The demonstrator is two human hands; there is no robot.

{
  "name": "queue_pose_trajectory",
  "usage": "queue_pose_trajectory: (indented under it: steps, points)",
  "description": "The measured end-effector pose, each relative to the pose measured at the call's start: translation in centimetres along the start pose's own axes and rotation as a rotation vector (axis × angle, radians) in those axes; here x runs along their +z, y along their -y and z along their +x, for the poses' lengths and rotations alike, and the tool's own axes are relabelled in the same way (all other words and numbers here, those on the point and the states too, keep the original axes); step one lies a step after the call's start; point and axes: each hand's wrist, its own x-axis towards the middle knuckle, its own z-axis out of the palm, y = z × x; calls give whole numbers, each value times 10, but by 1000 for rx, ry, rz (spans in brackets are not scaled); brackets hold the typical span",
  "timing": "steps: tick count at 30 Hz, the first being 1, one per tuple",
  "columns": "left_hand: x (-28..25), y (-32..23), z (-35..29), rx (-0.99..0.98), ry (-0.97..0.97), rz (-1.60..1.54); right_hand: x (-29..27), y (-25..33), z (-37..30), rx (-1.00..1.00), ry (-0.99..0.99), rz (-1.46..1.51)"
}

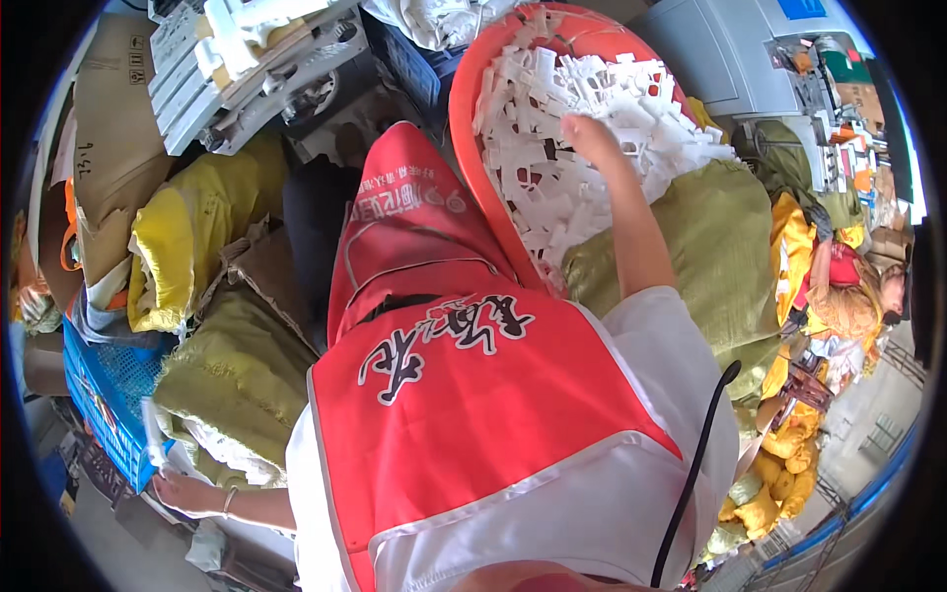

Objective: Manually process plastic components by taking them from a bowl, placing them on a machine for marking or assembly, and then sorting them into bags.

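Observation:
A large red oval tub point(468, 123) is heaped with small white plastic pieces point(552, 94). Above this heap hovers my right hand point(592, 140), its fingers curled together; whatever may be between them is too small to make out. Far out to the left, my left hand point(182, 493) grips a slim white plastic piece point(153, 434) that points upward beside a blue plastic crate point(109, 395). A thin bracelet circles the left wrist. My red apron covers the body and lap between the two arms.
Olive woven sacks point(720, 257) press against the tub's near right side. More sacks, one yellow point(212, 232), and cardboard point(118, 148) crowd the left. A grey machine with white parts point(266, 69) stands ahead. At far right, another person point(838, 286) sits among yellow sacks.

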Motion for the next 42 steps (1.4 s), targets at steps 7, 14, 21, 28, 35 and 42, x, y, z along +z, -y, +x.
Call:
queue_pose_trajectory:
  steps: [7, 14, 21, 28, 35, 42]
  points:
    - [-16, -160, -9, 218, 0, -345, 117, -7, -26, -62, -140, -241]
    - [10, -291, -18, 439, 182, -531, 107, -5, -18, -1, -44, -376]
    - [11, -370, -24, 487, 359, -789, 35, 3, -42, -301, 368, 160]
    - [33, -437, -18, 597, 381, -1028, 15, 49, -58, 248, 350, 601]
    - [59, -482, -11, 897, 278, -1003, 4, 80, -49, 202, -40, 1246]
    - [63, -500, -4, 869, 450, -1075, -40, 138, -29, -88, -271, 1018]
